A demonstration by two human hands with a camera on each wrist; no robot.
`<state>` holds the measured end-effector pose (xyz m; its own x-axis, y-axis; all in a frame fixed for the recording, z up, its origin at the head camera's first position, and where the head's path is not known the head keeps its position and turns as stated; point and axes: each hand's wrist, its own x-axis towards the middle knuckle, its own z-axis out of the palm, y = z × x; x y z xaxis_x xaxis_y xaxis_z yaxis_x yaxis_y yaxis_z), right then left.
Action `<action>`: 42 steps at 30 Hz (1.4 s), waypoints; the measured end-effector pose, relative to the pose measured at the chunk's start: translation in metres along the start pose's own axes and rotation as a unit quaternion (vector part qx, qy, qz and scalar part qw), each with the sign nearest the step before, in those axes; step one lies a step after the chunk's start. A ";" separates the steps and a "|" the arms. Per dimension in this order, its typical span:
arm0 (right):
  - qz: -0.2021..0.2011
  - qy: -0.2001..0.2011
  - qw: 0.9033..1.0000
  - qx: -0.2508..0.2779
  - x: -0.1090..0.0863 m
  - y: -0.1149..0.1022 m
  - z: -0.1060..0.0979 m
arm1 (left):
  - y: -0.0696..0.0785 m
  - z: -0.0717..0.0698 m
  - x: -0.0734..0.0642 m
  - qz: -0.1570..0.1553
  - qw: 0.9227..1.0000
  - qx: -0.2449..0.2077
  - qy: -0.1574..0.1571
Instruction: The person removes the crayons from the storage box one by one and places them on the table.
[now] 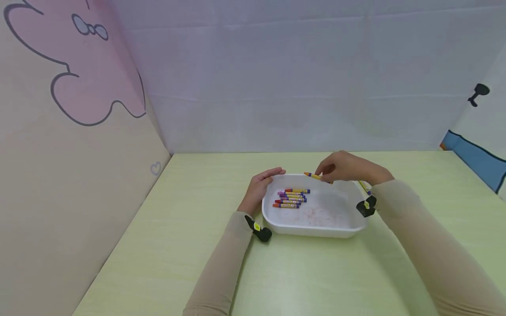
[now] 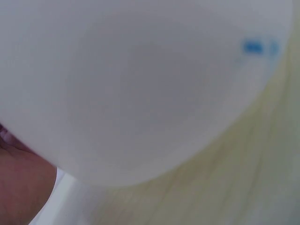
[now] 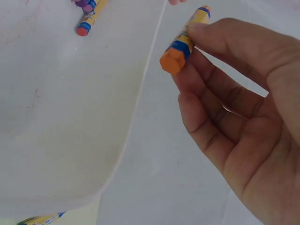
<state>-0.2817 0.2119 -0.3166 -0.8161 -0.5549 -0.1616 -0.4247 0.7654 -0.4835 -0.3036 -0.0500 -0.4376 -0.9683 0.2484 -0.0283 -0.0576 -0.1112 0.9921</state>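
In the head view, my right hand (image 1: 348, 167) is above the far rim of a white tray (image 1: 316, 228), pinching an orange crayon (image 1: 312, 175) between thumb and fingers. The right wrist view shows the crayon's orange hexagonal end (image 3: 172, 62) and its yellow wrapper with blue bands. My left hand (image 1: 258, 189) rests along the tray's left rim with its fingers straight. Inside the tray, several crayons (image 1: 291, 199) lie side by side in a column at the left, with red, orange and purple tips. In the left wrist view, a blurred white surface with a blue mark (image 2: 253, 47) hides most of that hand.
The tray stands on a pale green table (image 1: 205, 188). Outside its right edge lies another yellow-wrapped crayon (image 1: 364, 187), partly behind the right wrist. Reddish crayon marks stain the tray floor. A white wall (image 1: 276, 87) rises behind the table.
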 end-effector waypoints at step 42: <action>0.179 0.138 0.973 0.036 -0.052 0.112 0.022 | -0.003 -0.001 0.002 -0.003 1.000 -0.001 0.005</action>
<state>-0.2783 0.3190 -0.3813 -0.9852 -0.1403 -0.0986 -0.0731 0.8639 -0.4984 -0.3054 -0.0506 -0.4409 -0.9703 0.2392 -0.0356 -0.0638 -0.1112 0.9918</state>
